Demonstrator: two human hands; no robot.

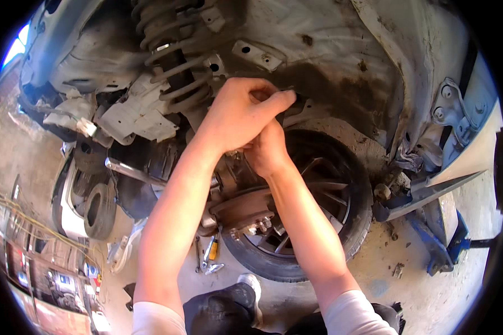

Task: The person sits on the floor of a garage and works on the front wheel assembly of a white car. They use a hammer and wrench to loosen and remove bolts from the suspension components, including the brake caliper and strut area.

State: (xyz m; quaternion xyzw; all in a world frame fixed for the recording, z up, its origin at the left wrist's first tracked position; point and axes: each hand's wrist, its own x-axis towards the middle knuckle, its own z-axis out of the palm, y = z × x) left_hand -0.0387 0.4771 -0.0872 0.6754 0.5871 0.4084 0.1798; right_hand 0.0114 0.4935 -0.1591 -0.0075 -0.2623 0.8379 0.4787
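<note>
Both hands meet in front of a car's wheel well, beside the suspension strut's coil spring. My left hand is closed, its thumb pressed toward its curled fingers. A small dark edge shows at those fingertips, too little to name. Just below and behind it, my right hand is curled upward and partly covered by the left. What it grips, if anything, is hidden. Under the hands sits a rusty wheel hub with brake disc and exposed studs.
A wheel with a black tyre lies on the floor below the hub. Hand tools, among them a yellow-handled one, lie near my shoe. A blue stand is at the right. Another tyre stands at the left.
</note>
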